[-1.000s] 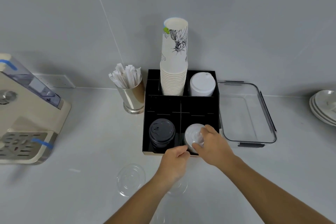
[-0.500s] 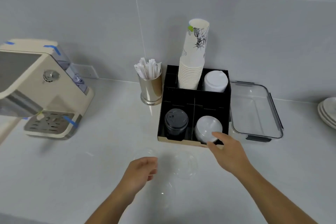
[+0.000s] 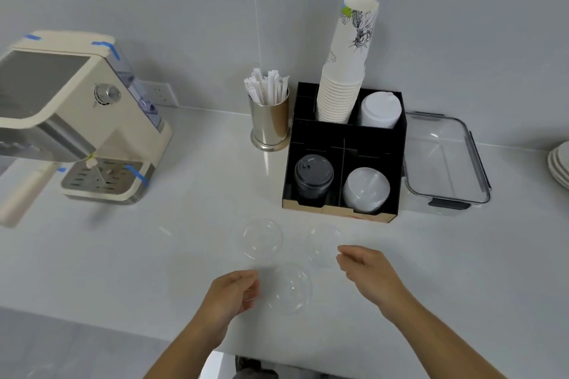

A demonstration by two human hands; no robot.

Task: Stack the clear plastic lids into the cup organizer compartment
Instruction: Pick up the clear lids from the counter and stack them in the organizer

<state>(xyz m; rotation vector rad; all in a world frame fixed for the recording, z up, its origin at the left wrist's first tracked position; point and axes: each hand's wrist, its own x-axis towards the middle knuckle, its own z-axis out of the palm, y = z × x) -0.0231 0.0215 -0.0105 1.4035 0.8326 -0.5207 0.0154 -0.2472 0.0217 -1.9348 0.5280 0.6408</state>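
Three clear plastic dome lids lie loose on the white counter: one at the left (image 3: 262, 238), one at the right (image 3: 323, 244), and the nearest one (image 3: 289, 288). My left hand (image 3: 232, 292) hovers with curled fingers at the left rim of the nearest lid, holding nothing. Just right of the right-hand lid is my right hand (image 3: 368, 271), fingers apart and empty. Behind them stands the black cup organizer (image 3: 338, 138); its front right compartment holds a stack of clear lids (image 3: 365, 189).
The organizer also holds black lids (image 3: 313, 177), white lids (image 3: 381, 110) and a tall stack of paper cups (image 3: 346, 71). A metal cup of wrapped straws (image 3: 269, 120) stands to its left, a clear container (image 3: 443, 163) to its right, a coffee machine (image 3: 74, 120) far left, plates (image 3: 559, 164) far right.
My right hand has drawn back from the organizer's front right compartment toward the loose lids. The left hand has moved down beside the nearest lid. The camera has swung left.
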